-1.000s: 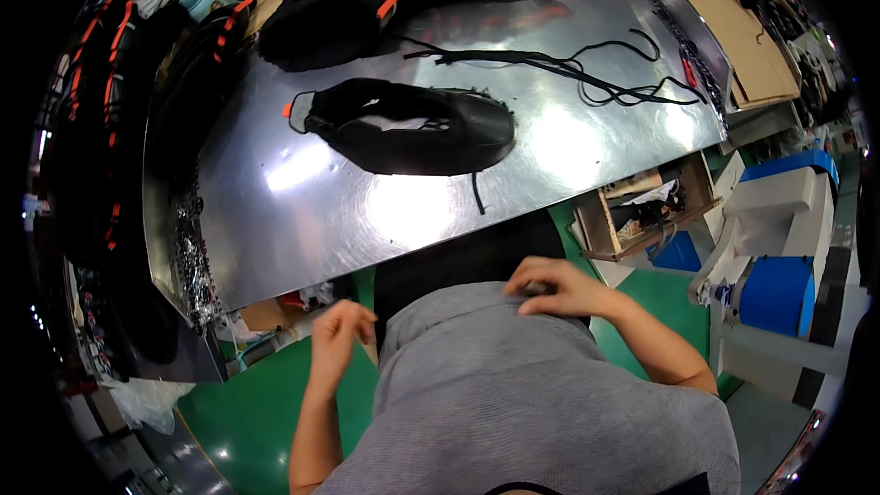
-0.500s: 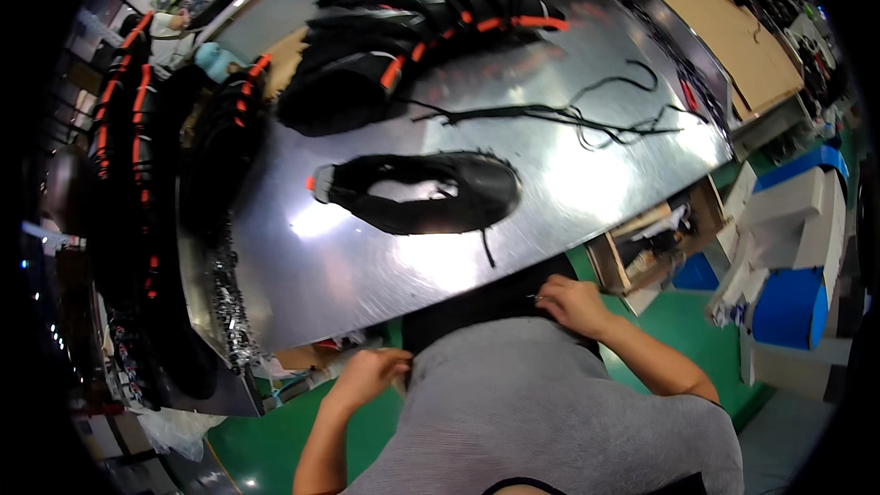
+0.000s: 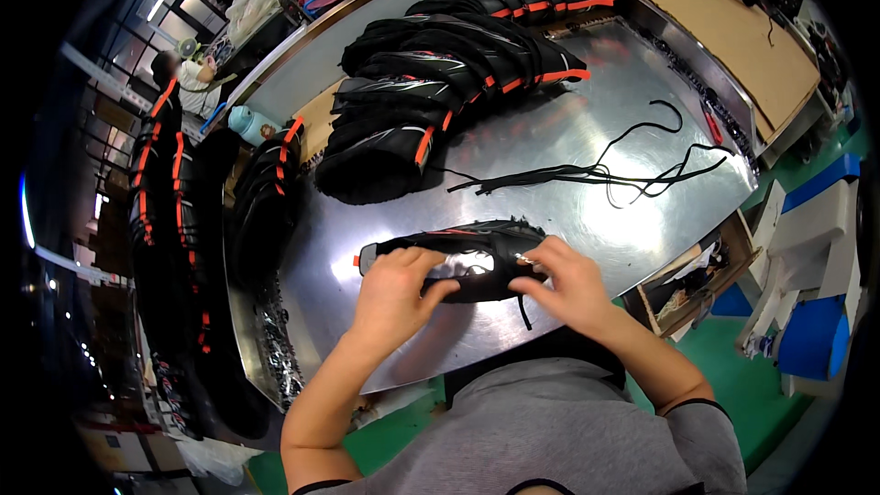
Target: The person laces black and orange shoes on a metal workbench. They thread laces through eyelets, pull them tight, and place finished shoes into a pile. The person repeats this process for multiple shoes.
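A black shoe upper [image 3: 502, 255] with a grey heel and an orange heel tab lies on the metal tabletop [image 3: 559, 220], its opening facing up. My left hand [image 3: 401, 291] grips the heel half, thumb along the near edge and fingers over the side. My right hand [image 3: 566, 286] holds the toe half, with thumb and fingertips pinching the material. A small shiny object shows at the right fingertips, too small to name. One short black lace end hangs from the near side of the upper.
Loose black laces [image 3: 568, 174] lie beyond the upper. Overlapping black uppers with orange tabs [image 3: 440, 82] fill the far side, and more rows [image 3: 188, 238] stand at left. A red-handled tool [image 3: 711, 124] lies by the right edge. An open wooden drawer [image 3: 697, 289] juts out below.
Both hands have risen from my lap to the table and taken hold of the shoe upper. The view has shifted, so the table sits lower and further right.
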A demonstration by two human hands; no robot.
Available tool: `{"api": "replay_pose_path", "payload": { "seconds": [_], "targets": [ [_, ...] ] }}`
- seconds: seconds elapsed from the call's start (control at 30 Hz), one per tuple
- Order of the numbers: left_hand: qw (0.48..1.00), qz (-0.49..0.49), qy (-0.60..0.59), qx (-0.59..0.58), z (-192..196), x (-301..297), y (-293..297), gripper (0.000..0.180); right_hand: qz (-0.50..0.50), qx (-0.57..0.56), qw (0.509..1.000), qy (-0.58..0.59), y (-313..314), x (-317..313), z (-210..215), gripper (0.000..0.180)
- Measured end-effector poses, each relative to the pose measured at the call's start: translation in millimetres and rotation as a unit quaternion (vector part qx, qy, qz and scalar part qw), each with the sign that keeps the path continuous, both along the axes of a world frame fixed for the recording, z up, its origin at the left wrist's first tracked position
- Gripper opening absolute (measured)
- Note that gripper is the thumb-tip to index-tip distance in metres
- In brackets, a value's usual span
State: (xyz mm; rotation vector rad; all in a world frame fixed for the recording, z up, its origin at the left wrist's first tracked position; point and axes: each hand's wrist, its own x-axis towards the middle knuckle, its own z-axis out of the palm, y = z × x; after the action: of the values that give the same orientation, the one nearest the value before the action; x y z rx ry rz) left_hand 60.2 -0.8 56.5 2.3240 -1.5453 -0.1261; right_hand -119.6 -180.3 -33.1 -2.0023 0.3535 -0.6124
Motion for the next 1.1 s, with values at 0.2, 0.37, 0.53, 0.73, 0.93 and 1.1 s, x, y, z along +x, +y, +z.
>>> {"api": "replay_pose_path", "payload": {
  "seconds": [0.2, 0.37, 0.53, 0.73, 0.93, 1.1],
  "targets": [
    [0.999, -0.037, 0.022, -0.008, -32.7, -4.0, 5.3, 0.019, -0.011, -0.091, 0.996, -0.022, 3.6, 22.9, -10.9, 0.017],
    [0.998, -0.029, 0.045, -0.037, -45.4, -3.0, 14.0, 0.019, -0.078, -0.051, 0.996, -0.001, -35.8, -13.9, 13.6, 0.013],
    [0.996, -0.043, 0.003, -0.074, -48.2, -10.8, 15.6, 0.018, -0.061, -0.132, 0.989, -0.028, -45.8, -19.5, 47.4, 0.019],
    [0.992, -0.039, -0.013, -0.12, -54.0, -14.3, 20.1, 0.018, 0.217, -0.373, 0.894, 0.122, 1.2, 67.3, 27.0, 0.026],
    [0.948, 0.123, 0.284, -0.08, -45.5, -13.4, 17.9, 0.024, 0.239, -0.196, 0.932, 0.191, -7.3, 71.5, 35.9, 0.025],
    [0.678, 0.182, 0.709, 0.066, -71.0, 27.6, 12.8, 0.106, 0.219, 0.194, 0.949, 0.118, -8.3, 46.7, 15.9, 0.021]
  ]
}}
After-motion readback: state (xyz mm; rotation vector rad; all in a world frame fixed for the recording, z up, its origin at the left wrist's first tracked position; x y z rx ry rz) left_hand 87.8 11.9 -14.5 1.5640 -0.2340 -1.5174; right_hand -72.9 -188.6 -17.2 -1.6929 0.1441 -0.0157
